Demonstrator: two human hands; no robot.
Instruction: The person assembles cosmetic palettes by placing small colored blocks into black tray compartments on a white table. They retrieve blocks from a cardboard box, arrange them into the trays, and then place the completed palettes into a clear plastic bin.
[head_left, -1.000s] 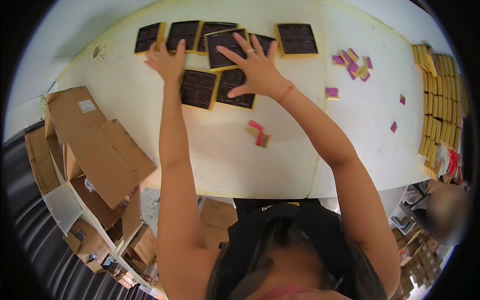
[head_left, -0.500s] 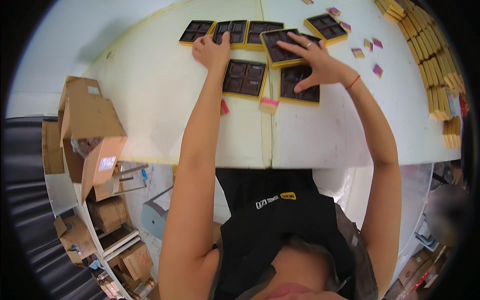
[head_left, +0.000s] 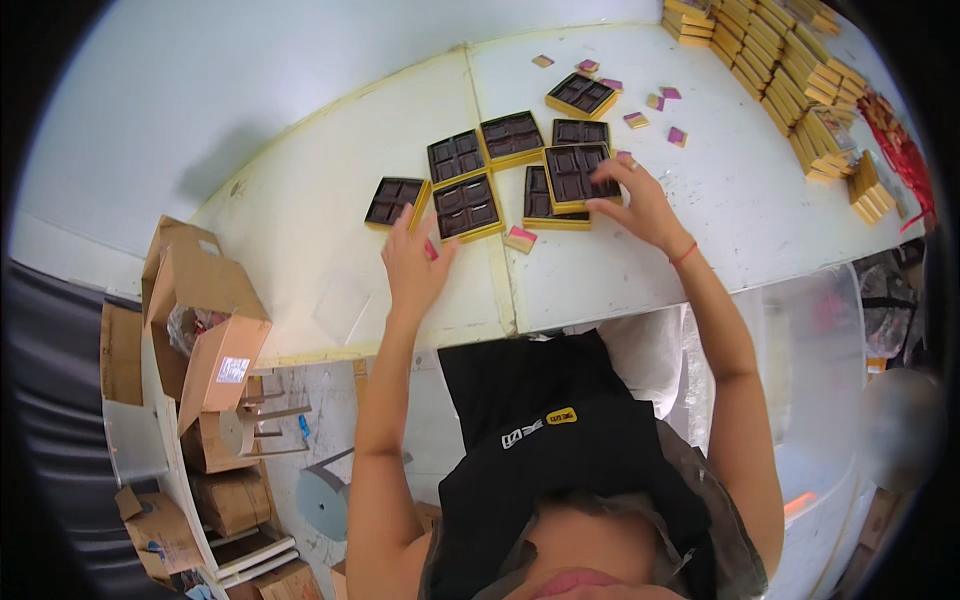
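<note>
Several shallow gold-edged boxes with dark brown, four-part insets lie in a loose cluster on the table. My left hand (head_left: 412,272) reaches, fingers apart, to the near edge of the leftmost box (head_left: 393,203). Its thumb is next to another box (head_left: 467,207); a small pink-wrapped piece (head_left: 431,251) shows between thumb and fingers. My right hand (head_left: 642,208), wearing a ring, has its fingers and thumb at the right edge of a box (head_left: 574,176). That box overlaps a far box (head_left: 582,130) and a near one (head_left: 540,205), partly hiding both.
A small pink-and-gold piece (head_left: 520,239) lies near the boxes; more pieces (head_left: 636,120) are scattered to the right of a separate box (head_left: 581,95). Stacks of gold boxes (head_left: 770,70) line the far right. An open carton (head_left: 215,290) stands at the left.
The view has turned and shifted. My left hand has come nearer me, beside the leftmost box. My right hand has moved from over the overlapping box to its right edge.
</note>
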